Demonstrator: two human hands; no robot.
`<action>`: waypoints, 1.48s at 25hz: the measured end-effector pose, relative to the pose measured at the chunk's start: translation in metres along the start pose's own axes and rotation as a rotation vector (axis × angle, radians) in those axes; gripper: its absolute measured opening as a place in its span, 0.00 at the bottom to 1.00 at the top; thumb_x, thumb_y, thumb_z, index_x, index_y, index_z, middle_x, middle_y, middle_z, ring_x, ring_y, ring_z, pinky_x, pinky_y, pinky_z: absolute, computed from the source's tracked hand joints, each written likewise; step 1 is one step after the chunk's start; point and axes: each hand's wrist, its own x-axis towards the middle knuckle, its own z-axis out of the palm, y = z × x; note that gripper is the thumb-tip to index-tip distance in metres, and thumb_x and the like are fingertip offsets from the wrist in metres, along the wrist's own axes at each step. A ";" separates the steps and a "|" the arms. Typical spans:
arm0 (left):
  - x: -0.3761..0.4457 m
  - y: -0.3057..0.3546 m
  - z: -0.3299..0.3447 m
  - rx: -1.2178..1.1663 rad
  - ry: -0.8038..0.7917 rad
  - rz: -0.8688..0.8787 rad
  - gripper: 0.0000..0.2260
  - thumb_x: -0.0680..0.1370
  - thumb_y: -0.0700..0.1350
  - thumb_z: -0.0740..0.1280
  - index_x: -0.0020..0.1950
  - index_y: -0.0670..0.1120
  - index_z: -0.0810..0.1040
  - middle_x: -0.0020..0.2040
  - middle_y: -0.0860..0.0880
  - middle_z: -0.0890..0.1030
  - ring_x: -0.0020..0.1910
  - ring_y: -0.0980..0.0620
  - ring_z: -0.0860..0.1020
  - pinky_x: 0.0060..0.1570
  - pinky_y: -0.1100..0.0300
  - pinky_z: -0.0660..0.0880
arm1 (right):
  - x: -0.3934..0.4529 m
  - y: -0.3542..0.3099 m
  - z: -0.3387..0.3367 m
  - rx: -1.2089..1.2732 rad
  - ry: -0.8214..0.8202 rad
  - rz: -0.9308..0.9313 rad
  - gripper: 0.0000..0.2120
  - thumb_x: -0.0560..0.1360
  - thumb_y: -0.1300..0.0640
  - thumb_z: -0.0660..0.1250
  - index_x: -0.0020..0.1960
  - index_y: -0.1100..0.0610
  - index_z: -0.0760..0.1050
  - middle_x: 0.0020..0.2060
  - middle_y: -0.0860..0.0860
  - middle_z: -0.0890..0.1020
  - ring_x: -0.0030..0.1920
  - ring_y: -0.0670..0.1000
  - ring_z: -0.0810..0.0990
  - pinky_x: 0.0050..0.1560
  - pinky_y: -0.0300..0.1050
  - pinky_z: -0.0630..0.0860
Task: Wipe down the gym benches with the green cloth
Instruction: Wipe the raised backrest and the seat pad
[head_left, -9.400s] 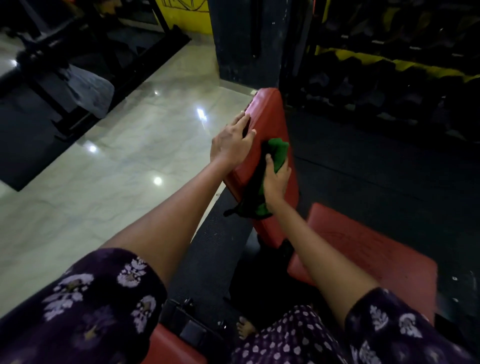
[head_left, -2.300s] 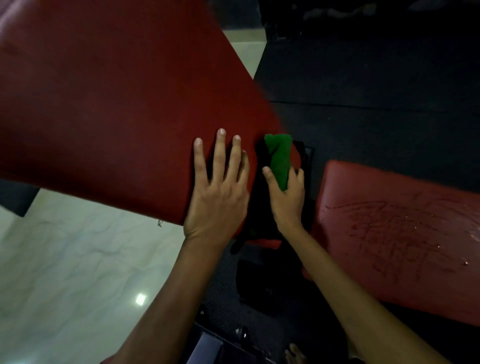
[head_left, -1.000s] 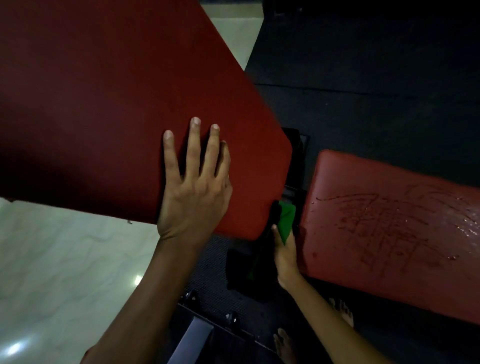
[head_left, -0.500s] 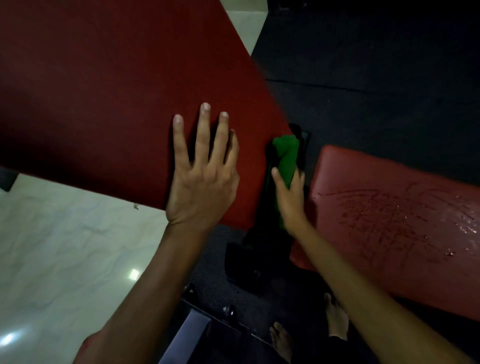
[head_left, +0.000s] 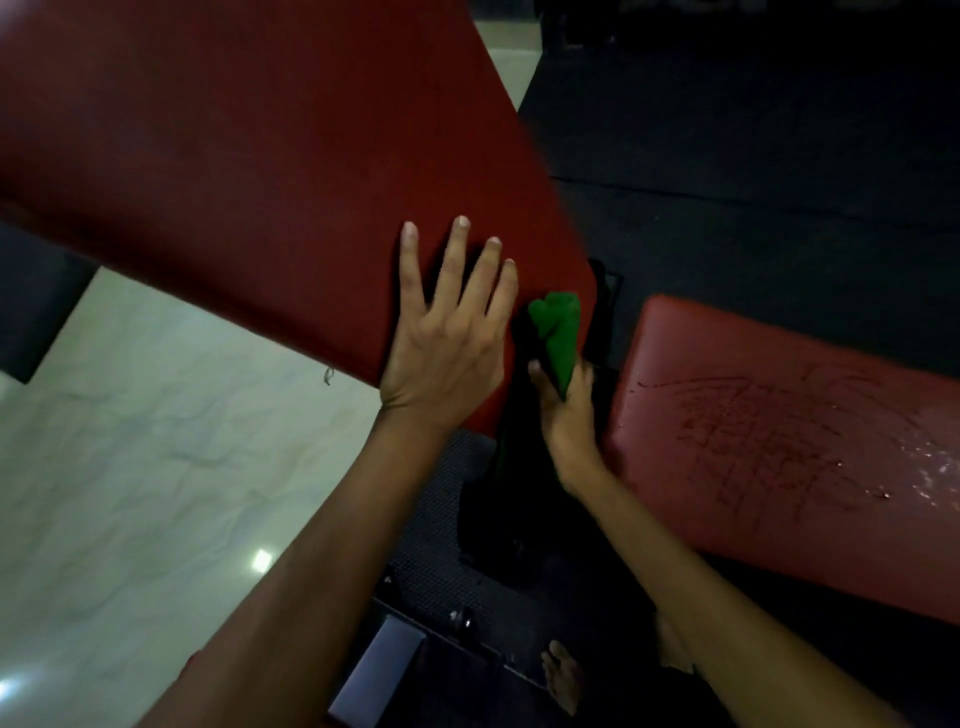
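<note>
Green cloth (head_left: 558, 332) pinched in right hand (head_left: 569, 410) against lower corner edge of red backrest pad (head_left: 260, 171), beside wet-streaked seat pad (head_left: 779, 441); left hand (head_left: 447, 338) pressed flat, fingers spread, on backrest.

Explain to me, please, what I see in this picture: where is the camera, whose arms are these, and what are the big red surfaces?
The camera sits on a person's head and looks down, so both bare arms belong to that person; no machine is here. The left hand lies flat, fingers straight, on the large dark red padded backrest of a gym bench. The right hand grips a crumpled green cloth at that pad's lower corner, in the gap beside the smaller red padded seat. The seat shows streaks and some shiny droplets. Below are a pale marble floor and a black rubber mat. Bare feet show at the bottom edge.
</note>
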 end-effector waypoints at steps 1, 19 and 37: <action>0.000 0.000 -0.003 -0.087 -0.002 -0.013 0.19 0.75 0.46 0.58 0.65 0.44 0.74 0.66 0.45 0.75 0.69 0.41 0.68 0.68 0.36 0.48 | -0.017 0.011 -0.003 -0.017 -0.004 0.007 0.21 0.77 0.49 0.64 0.68 0.53 0.69 0.60 0.52 0.70 0.62 0.50 0.71 0.65 0.46 0.68; 0.007 -0.151 -0.115 -0.190 0.021 -0.117 0.19 0.75 0.47 0.60 0.62 0.38 0.73 0.70 0.39 0.69 0.71 0.39 0.64 0.70 0.38 0.49 | -0.031 -0.107 0.041 -0.111 0.036 0.086 0.24 0.79 0.47 0.60 0.73 0.51 0.62 0.66 0.50 0.71 0.64 0.51 0.71 0.65 0.48 0.67; 0.014 -0.152 -0.086 -0.238 0.446 -0.340 0.12 0.71 0.46 0.65 0.51 0.47 0.82 0.58 0.51 0.81 0.59 0.46 0.78 0.58 0.54 0.67 | -0.037 -0.118 0.050 -0.184 0.145 0.270 0.28 0.79 0.47 0.60 0.75 0.55 0.59 0.71 0.56 0.65 0.70 0.59 0.65 0.70 0.55 0.63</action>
